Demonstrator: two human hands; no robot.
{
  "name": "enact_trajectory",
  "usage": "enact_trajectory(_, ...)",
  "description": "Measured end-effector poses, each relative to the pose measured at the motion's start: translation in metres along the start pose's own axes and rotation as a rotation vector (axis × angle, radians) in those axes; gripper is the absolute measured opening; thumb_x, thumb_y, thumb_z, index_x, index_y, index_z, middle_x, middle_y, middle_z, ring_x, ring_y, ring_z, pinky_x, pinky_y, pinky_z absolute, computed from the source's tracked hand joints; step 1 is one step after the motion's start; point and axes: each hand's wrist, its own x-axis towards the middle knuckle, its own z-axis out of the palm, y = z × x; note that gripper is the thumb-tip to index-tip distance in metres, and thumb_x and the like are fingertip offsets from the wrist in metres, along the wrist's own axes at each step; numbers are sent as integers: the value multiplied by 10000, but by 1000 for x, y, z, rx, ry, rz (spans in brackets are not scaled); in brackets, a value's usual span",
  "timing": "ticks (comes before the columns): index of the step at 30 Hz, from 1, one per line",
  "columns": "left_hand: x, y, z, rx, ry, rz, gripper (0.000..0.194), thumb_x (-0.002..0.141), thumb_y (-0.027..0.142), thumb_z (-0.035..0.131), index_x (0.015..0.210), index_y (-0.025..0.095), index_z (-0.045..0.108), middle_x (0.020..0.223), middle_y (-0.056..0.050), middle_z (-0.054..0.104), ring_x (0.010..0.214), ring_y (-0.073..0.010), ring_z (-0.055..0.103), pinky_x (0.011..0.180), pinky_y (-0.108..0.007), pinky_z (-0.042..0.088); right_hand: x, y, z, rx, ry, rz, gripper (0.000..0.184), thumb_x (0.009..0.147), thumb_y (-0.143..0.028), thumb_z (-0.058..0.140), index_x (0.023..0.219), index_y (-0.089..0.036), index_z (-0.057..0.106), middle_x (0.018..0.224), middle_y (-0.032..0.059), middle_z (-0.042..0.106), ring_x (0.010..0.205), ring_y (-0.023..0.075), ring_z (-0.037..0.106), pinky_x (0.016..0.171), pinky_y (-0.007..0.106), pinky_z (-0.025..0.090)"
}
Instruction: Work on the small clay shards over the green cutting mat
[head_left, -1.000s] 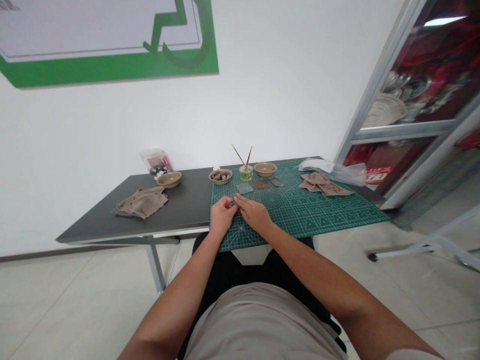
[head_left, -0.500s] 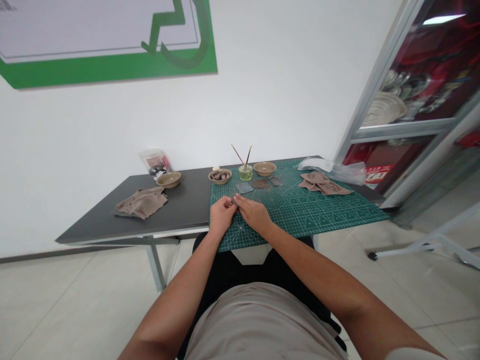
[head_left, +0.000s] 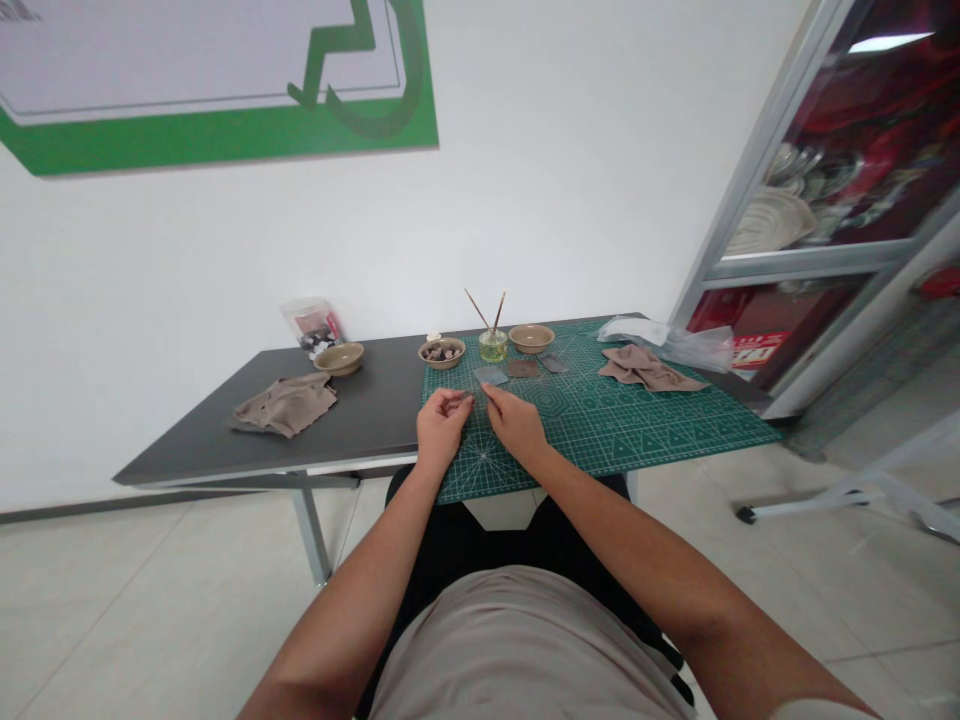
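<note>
Big dark table [head_left: 360, 420] with a green cutting mat [head_left: 660, 440] on it. Both hands are at the mat's left side. Left hand [head_left: 442, 430] has its fingertips [head_left: 466, 397] pinched together, maybe on something too tiny to make out. Right hand [head_left: 512, 425] curls in just beside it, below a grey square tile [head_left: 490, 375], can't tell if it's gripping. Fiddly fingertip stage; next move calls for a steady pinch.

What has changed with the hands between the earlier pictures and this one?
The hands have moved apart. The right hand drew its fingertips back rightward, while the left hand stayed nearly in place. Any grip is too small to tell. The grey square piece, green cutting mat, tan bowl and tan cloth stayed as they were.
</note>
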Motion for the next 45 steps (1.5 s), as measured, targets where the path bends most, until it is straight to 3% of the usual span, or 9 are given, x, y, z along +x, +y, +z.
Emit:
enact_trajectory(4, 1, 2, 1, 128, -57, -16, 153, 749, 310, 691, 841, 189, 670, 762, -8, 702, 708, -147, 661, 719, -278, 522, 0, 0, 0, -1, -15, -3, 418, 926, -153, 441, 1315, -172, 594, 1261, 103, 666, 1151, 201, 641, 992, 351, 509)
enact_trajectory(8, 0, 6, 2, 178, -36, 50, 128, 755, 300, 690, 831, 197, 701, 822, -28, 711, 760, -160, 661, 734, -283, 520, 0, -1, 1, -24, -27, -11, 395, 940, -193, 450, 1303, -171, 605, 1207, 107, 693, 1077, 204, 675, 935, 333, 534)
enact_trajectory(13, -1, 5, 2, 154, -47, 40, 118, 752, 270, 678, 843, 195, 680, 794, -14, 706, 725, -148, 652, 721, -274, 514, 0, -1, 1, -35, -22, -5, 379, 941, -212, 462, 1284, -177, 618, 1170, 93, 712, 1019, 200, 696, 895, 316, 544)
enact_trajectory(21, -3, 7, 1, 223, -81, 33, 48, 743, 231, 644, 744, 191, 617, 685, 32, 652, 627, -117, 596, 637, -234, 465, -3, 0, 3, 12, -15, -106, 382, 926, -167, 463, 1268, -193, 629, 1283, 76, 657, 1171, 175, 629, 1004, 318, 497)
enact_trajectory(31, -3, 2, -1, 52, -82, -6, 163, 718, 300, 698, 824, 185, 651, 699, 20, 672, 633, -129, 628, 644, -251, 493, 1, 0, 0, 74, -83, -22, 395, 947, -229, 461, 1315, -179, 596, 1170, 95, 711, 1025, 214, 693, 914, 341, 532)
enact_trajectory(38, -4, 7, -1, 255, -100, 31, 33, 721, 166, 596, 745, 183, 611, 605, 59, 582, 560, -96, 531, 586, -217, 419, -4, 6, 3, 156, 19, -239, 379, 921, -150, 464, 1252, -208, 640, 1295, 62, 648, 1187, 183, 621, 1028, 344, 489)
enact_trajectory(41, -3, 4, 0, 263, -90, 105, 121, 685, 109, 562, 773, 183, 600, 717, 47, 605, 616, -89, 527, 610, -207, 418, -5, 6, 3, 166, 44, -273, 367, 916, -141, 476, 1227, -212, 657, 1313, 62, 636, 1209, 182, 605, 1037, 342, 486)
enact_trajectory(43, -2, 1, 0, 177, -86, 125, 109, 689, 118, 562, 777, 182, 567, 881, 21, 643, 666, -84, 552, 630, -207, 436, -4, 6, 3, 174, 83, -226, 359, 907, -135, 485, 1206, -218, 666, 1290, 61, 652, 1179, 184, 625, 1020, 343, 499)
enact_trajectory(45, -1, -1, 1, 117, -112, 94, 85, 704, 136, 575, 767, 183, 542, 891, 17, 643, 652, -80, 551, 620, -207, 442, -3, 6, 4, 182, 120, -168, 353, 898, -129, 487, 1183, -224, 672, 1250, 58, 675, 1144, 190, 643, 1004, 352, 507)
